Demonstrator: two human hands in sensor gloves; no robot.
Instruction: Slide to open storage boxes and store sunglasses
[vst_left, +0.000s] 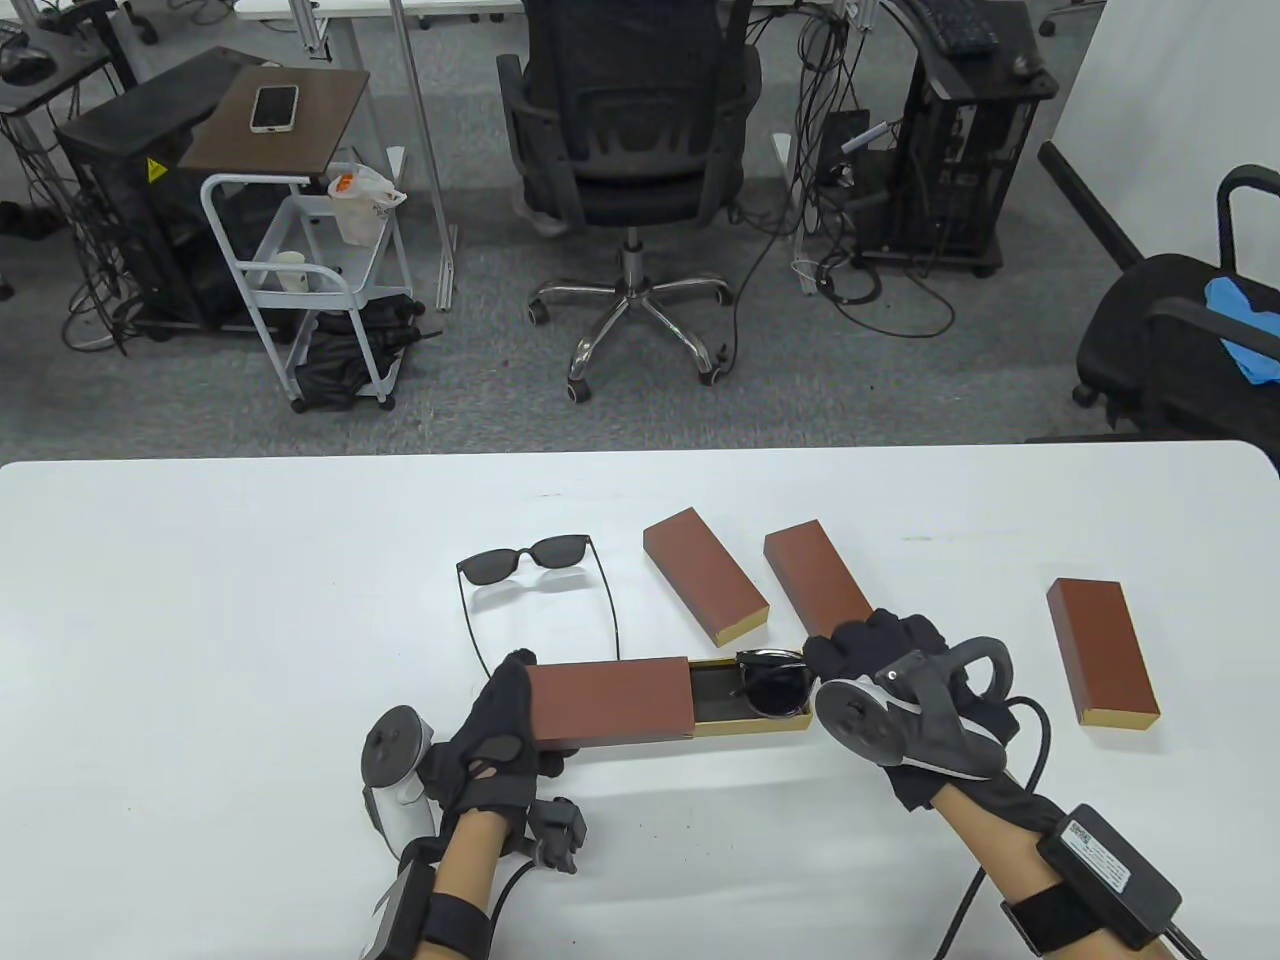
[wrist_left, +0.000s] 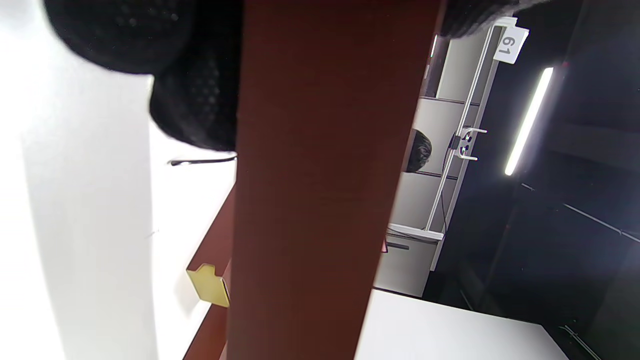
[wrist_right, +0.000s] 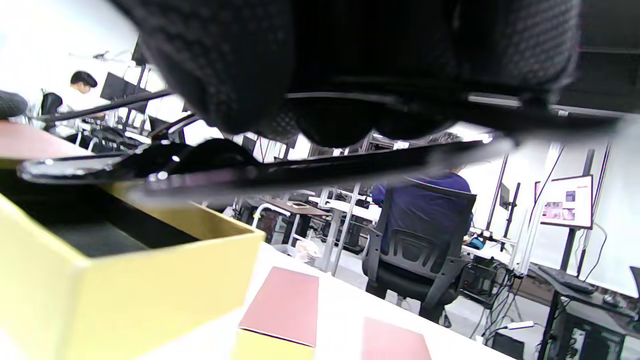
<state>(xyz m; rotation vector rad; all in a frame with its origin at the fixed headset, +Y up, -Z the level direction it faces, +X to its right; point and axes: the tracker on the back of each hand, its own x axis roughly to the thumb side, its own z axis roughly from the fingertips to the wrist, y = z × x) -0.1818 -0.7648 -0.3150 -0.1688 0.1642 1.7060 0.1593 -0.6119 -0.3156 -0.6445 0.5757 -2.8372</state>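
Clutter around the open box (vst_left: 610, 700): spare open sunglasses (vst_left: 540, 580) lie just behind it, two closed boxes (vst_left: 705, 572) sit beside those and a third (vst_left: 1102, 650) is off to the right. Left hand (vst_left: 495, 735) grips the brown sleeve. Right hand (vst_left: 880, 655) pinches the folded sunglasses (vst_left: 772, 682) over the pulled-out gold tray (vst_left: 755, 722) on the white bench (vst_left: 200, 600).
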